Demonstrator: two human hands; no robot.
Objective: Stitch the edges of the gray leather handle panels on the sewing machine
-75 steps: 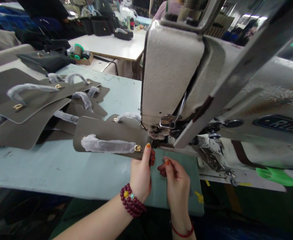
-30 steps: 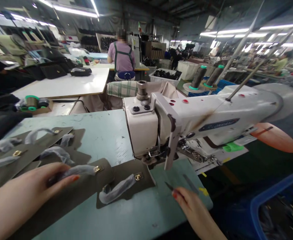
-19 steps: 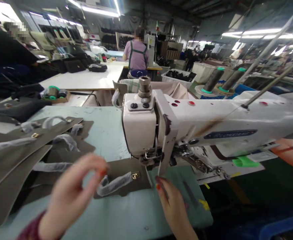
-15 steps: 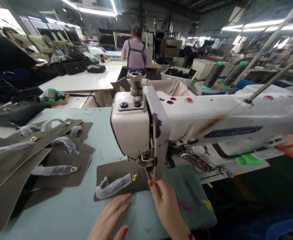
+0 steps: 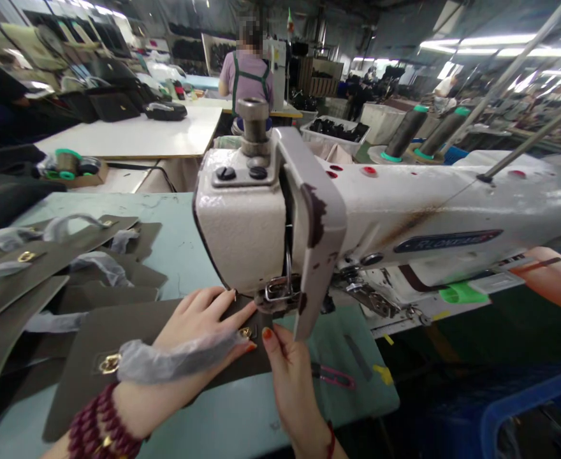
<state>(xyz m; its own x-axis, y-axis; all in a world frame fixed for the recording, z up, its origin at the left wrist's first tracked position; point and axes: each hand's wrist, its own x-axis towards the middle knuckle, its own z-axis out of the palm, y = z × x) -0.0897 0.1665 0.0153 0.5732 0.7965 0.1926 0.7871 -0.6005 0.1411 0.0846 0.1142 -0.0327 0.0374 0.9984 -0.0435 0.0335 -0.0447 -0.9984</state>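
Observation:
A brown leather-like panel (image 5: pixel 94 325) lies on the pale green table under the head of a white sewing machine (image 5: pixel 242 229). Across the panel runs a plastic-wrapped handle (image 5: pixel 170 366), fixed by gold-coloured rings. My left hand (image 5: pixel 197 322) is spread flat on the panel, passing beneath the handle, its fingertips close to the presser foot. On the panel's near right edge, my right hand (image 5: pixel 290 376) pinches with thumb and fingers beside the needle area. The machine's guard arm partly hides the needle.
Several similar panels with wrapped handles (image 5: pixel 101 264) are piled at the left. A pink-handled cutter (image 5: pixel 335 376) lies right of my right hand. Thread cones (image 5: pixel 405 134) stand behind the machine. A blue crate (image 5: pixel 488 421) is at lower right. A co-worker (image 5: pixel 247 73) sits ahead.
My left hand has moved from the table's front onto the panel, under the handle. The panel now extends further left and nearer me. The view has moved closer to the machine head.

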